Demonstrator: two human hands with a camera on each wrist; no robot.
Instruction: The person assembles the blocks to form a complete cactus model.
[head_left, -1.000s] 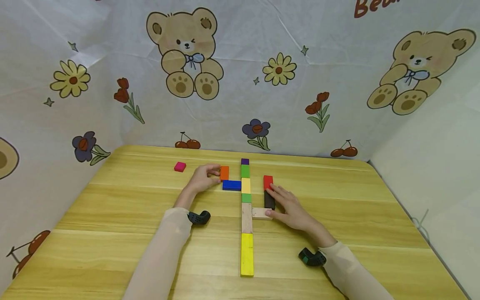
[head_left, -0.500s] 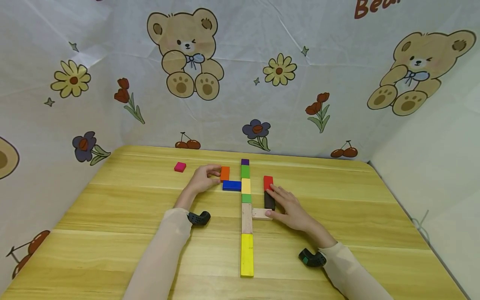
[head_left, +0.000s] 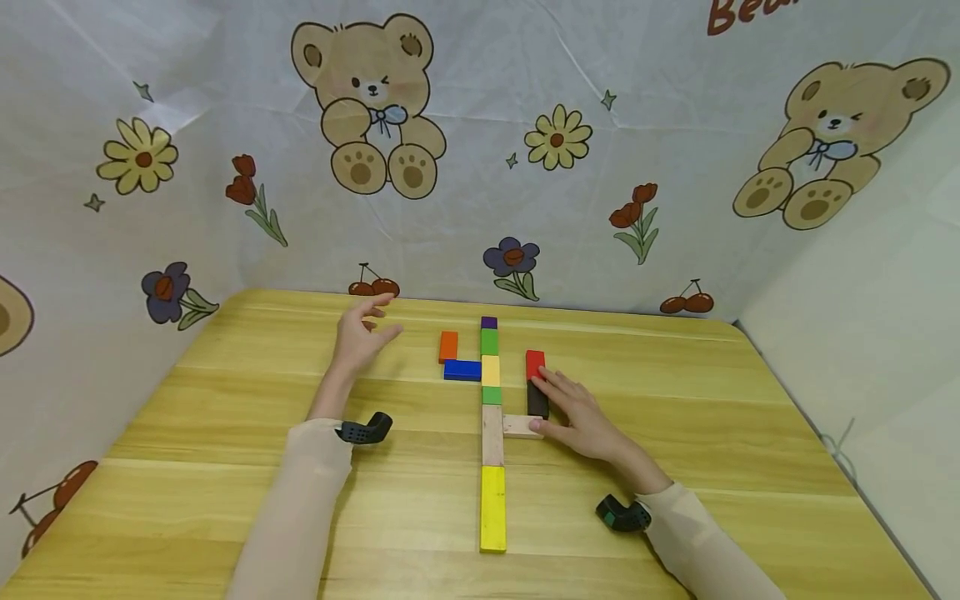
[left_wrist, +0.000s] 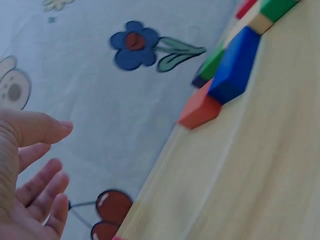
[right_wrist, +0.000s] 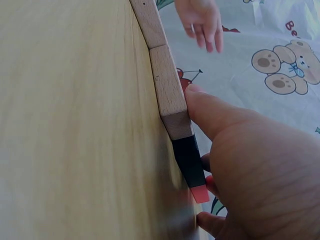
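My left hand (head_left: 354, 340) is raised over the table's far left part, fingers spread and holding nothing. It covers the pink block in the head view; a pink sliver shows at the bottom edge of the left wrist view. To its right an orange block (head_left: 448, 347) stands against the end of a blue block (head_left: 462, 370). My right hand (head_left: 581, 419) rests with fairly straight fingers at the red block (head_left: 535, 363) and the black block (head_left: 537, 402). Its thumb touches the short plain wooden block (head_left: 517, 426), also seen as bare wood (right_wrist: 172, 85) in the right wrist view.
A straight column of blocks runs down the table's middle: purple (head_left: 489, 322), green (head_left: 489, 342), pale yellow (head_left: 491, 371), small green (head_left: 491, 395), plain wood (head_left: 492, 435) and long yellow (head_left: 492, 508). A bear-print sheet (head_left: 465, 217) hangs behind the wooden table (head_left: 675, 375).
My left hand has let go of the orange block and moved left and up, over where the pink block lay in view. The right hand and the laid blocks have stayed put.
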